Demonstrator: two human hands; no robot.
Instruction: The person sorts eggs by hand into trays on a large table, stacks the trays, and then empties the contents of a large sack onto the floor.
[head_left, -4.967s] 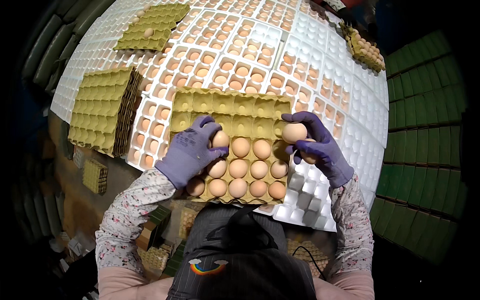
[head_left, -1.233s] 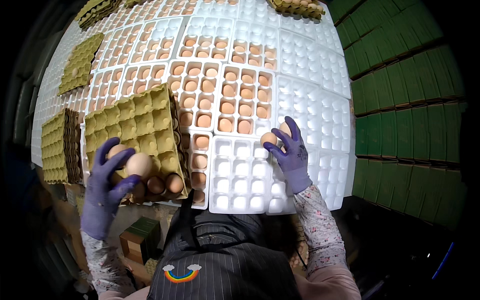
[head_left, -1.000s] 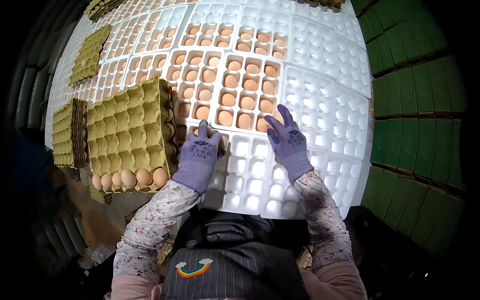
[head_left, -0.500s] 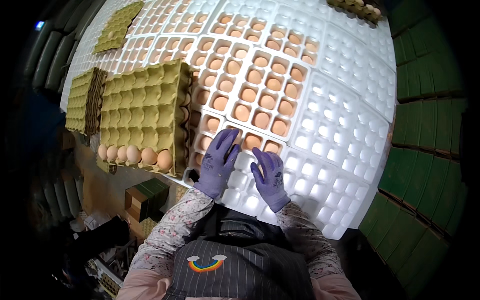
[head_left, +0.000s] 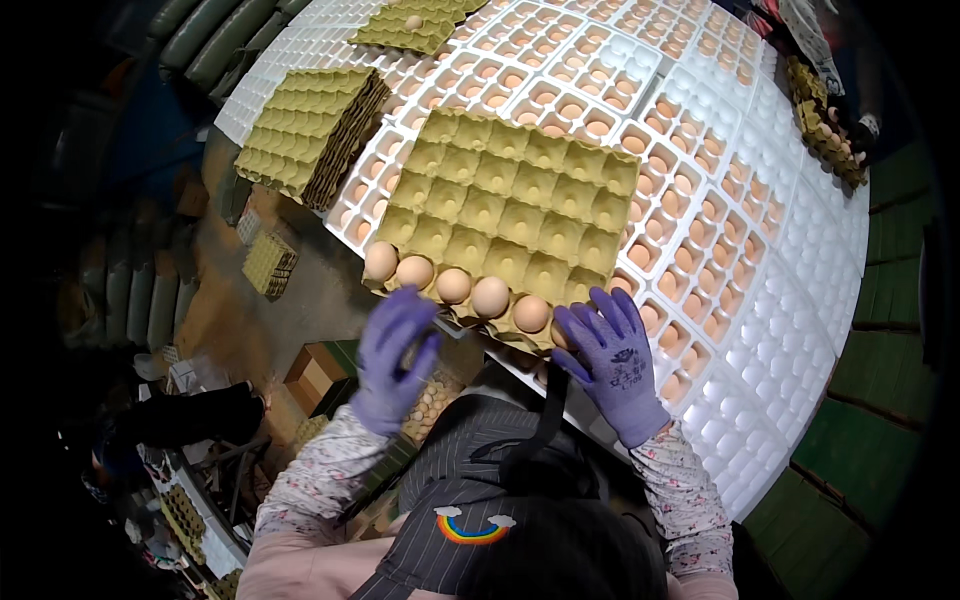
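There are two hands, both in purple gloves. The grip of the left hand (head_left: 393,355) is loosely curved, with a gap between thumb and fingers, and I see nothing inside it; it is a little blurred, just beside the near edge of one yellow pulp tray (head_left: 497,205). This tray lies tilted to the picture, over the white foam trays (head_left: 740,420), and six eggs (head_left: 453,286) make one row along its near edge. Five are seen well; the sixth is partly covered by the right hand (head_left: 615,370). The fingers of this grip are bent upon that corner, but I cannot tell whether they close around the egg. To the left stands one stack of pulp trays (head_left: 305,135), whose layers I cannot count. Behind it is one more pulp tray, the far tray (head_left: 400,38), where one single egg (head_left: 413,22) is visible.
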